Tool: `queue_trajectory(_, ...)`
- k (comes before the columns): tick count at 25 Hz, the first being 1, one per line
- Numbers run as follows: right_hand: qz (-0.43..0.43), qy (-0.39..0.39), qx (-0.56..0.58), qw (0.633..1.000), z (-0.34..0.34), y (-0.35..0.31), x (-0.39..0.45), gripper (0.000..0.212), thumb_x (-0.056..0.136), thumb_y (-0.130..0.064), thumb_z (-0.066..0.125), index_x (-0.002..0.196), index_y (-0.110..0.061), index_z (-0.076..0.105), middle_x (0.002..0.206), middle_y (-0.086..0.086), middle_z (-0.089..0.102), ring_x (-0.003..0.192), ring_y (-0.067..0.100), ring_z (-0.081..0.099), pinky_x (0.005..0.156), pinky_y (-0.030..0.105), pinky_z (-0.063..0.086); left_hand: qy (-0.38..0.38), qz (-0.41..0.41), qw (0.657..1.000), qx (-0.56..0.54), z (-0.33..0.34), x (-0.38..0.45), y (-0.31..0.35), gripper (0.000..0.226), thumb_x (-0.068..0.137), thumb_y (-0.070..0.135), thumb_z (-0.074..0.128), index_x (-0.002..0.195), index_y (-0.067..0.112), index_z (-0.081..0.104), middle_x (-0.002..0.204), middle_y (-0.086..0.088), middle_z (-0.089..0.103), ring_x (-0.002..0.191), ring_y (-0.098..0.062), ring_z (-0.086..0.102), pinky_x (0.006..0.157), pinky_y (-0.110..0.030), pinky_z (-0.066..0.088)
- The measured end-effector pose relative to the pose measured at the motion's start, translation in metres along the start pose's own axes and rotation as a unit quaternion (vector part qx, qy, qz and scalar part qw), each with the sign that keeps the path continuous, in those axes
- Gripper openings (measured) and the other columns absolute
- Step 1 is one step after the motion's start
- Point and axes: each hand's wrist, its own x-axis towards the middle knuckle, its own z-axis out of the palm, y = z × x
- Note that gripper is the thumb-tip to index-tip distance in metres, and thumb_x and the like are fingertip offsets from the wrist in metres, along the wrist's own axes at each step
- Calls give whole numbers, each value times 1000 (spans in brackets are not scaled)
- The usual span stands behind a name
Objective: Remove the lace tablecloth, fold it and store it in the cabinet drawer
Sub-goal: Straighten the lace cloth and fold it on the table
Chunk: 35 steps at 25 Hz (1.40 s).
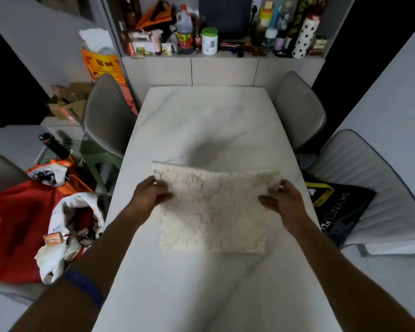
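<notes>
The cream lace tablecloth (213, 209) lies folded into a rough square on the white marble table (206, 116), in the near half of it. My left hand (151, 195) grips its left edge near the far corner, thumb on top. At the opposite edge my right hand (282, 200) holds the cloth the same way. The far edge looks slightly lifted and blurred. The cabinet (223, 70) with flat pale fronts stands behind the table's far end; all its fronts are closed.
Grey chairs stand at the left (106, 116) and right (300, 109), a white one (374, 188) with a black bag (338, 207) nearer right. Red and white bags (34, 224) crowd the floor left. Bottles and jars (209, 40) fill the cabinet top.
</notes>
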Motion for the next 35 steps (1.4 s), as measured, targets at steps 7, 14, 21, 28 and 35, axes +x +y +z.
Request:
queue_trajectory(7,-242,-10,184,953,23,-159,23,23,85,12,57,96,-7,62,101,9,69,103,27,65,93,36,55,-22,258,956,-136,39,1,170,29,75,-4,48,84,11,71,83,-7,70,74,-22,67,74,-30,57)
queue_trajectory(14,-65,15,127,990,-32,2,-7,38,82,8,43,73,-15,71,103,-2,75,107,20,65,70,20,57,31,165,985,29,-20,-4,18,48,76,-15,46,60,20,74,78,7,78,91,-23,66,83,-35,46)
queue_trajectory(21,160,79,-192,965,-68,192,-36,30,86,-5,64,115,-14,67,117,12,66,99,24,60,87,35,48,43,-145,966,212,-59,-19,-183,29,76,-2,71,101,12,70,103,-12,69,95,-26,62,81,-31,49)
queue_trajectory(28,28,110,-335,935,-47,194,-22,43,81,-11,73,123,-14,62,98,1,64,88,22,61,78,33,50,117,-66,945,297,-39,-7,-199,43,74,6,78,108,26,63,89,-4,70,82,-26,66,73,-32,52)
queue_trajectory(35,78,31,-297,951,-69,192,-27,36,75,9,66,66,-26,71,70,-8,72,77,19,65,68,26,47,64,-99,943,310,-55,-10,-199,15,75,2,77,76,15,69,73,-2,69,70,-19,61,57,-23,43)
